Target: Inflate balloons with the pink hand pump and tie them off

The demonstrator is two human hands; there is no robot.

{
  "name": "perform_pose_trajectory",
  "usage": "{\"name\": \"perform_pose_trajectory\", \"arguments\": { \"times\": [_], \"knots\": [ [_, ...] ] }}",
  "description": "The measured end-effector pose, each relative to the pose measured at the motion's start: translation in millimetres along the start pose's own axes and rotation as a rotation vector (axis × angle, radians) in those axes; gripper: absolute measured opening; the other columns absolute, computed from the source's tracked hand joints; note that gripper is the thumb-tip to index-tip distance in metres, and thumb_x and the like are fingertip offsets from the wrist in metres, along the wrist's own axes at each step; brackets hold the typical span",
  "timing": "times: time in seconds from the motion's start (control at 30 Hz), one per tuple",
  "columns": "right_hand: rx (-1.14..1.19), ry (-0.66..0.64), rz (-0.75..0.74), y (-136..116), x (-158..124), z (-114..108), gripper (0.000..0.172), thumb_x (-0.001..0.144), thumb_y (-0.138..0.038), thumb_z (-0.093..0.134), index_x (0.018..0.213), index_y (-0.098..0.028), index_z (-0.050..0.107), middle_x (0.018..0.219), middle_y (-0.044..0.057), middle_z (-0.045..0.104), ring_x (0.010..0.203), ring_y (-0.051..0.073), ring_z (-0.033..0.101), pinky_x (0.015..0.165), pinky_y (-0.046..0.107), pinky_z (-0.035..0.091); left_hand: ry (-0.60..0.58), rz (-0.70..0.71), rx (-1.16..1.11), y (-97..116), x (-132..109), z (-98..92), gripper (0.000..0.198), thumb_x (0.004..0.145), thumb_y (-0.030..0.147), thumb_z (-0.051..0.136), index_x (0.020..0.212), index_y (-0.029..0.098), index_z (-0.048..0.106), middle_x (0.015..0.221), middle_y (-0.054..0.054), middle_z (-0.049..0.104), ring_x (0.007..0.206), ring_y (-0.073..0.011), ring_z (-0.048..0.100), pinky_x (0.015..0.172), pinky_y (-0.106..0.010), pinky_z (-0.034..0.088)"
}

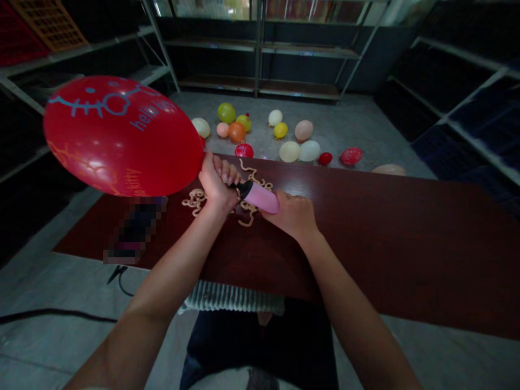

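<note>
Stretching across the view, a dark reddish-brown table (385, 233) with a glossy top stands on a grey floor (353, 116). Metal shelves (311, 52) run along the back wall, with more racks on both sides; much of that area is too dark to make out. Beyond the table's far edge, balloons (236, 131) in yellow, orange, white, pink and red lie scattered on the floor. At upper left, an orange crate (51, 24) sits on a shelf beside a red crate (16, 32); their contents cannot be told.

Above the table's left part is the big red balloon (122, 138), printed with blue and orange drawing and lettering. The left hand (218, 181) pinches its neck, fingers curled closed, against the dark tip of a pink pump (263, 198). The right hand (292, 212) is wrapped around the pump's other end. Below and around them, curly beige strands (195, 200) lie on the tabletop. A blurred dark object (138, 230) rests near the left edge, and a black cable (57, 313) crosses the floor.
</note>
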State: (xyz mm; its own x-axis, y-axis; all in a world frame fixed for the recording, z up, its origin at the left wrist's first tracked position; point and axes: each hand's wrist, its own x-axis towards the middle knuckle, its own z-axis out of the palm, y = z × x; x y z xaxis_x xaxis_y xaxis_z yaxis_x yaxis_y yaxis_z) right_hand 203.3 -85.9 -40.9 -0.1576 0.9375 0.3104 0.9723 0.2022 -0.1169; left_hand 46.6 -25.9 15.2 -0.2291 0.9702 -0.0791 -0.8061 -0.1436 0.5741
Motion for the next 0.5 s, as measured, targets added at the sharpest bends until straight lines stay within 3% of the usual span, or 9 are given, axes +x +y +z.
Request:
{"name": "perform_pose_trajectory", "arguments": {
  "times": [0.23,0.5],
  "knots": [
    [0.014,0.103,-0.013,8.5,3.1,5.1,0.054,0.083,-0.068,0.063,0.105,-0.02,0.071,0.087,0.009,0.077,0.076,0.023,0.071,0.061,0.03,0.035,-0.005,0.062,-0.019,18.1,4.8,0.8,0.058,0.111,0.032,0.033,0.056,0.02,0.02,0.04,0.006,0.017,0.032,-0.0074,0.017,0.037,-0.025,0.018],
    [-0.055,0.056,0.022,38.9,4.4,2.6,0.042,0.088,-0.06,0.064,0.105,-0.022,0.067,0.098,0.007,0.076,0.083,0.022,0.067,0.066,0.03,0.035,0.058,0.149,-0.024,39.6,24.4,-12.6,0.054,0.11,0.03,0.034,0.058,0.02,0.021,0.044,0.006,0.018,0.033,-0.0073,0.018,0.039,-0.024,0.022]
  ]
}}
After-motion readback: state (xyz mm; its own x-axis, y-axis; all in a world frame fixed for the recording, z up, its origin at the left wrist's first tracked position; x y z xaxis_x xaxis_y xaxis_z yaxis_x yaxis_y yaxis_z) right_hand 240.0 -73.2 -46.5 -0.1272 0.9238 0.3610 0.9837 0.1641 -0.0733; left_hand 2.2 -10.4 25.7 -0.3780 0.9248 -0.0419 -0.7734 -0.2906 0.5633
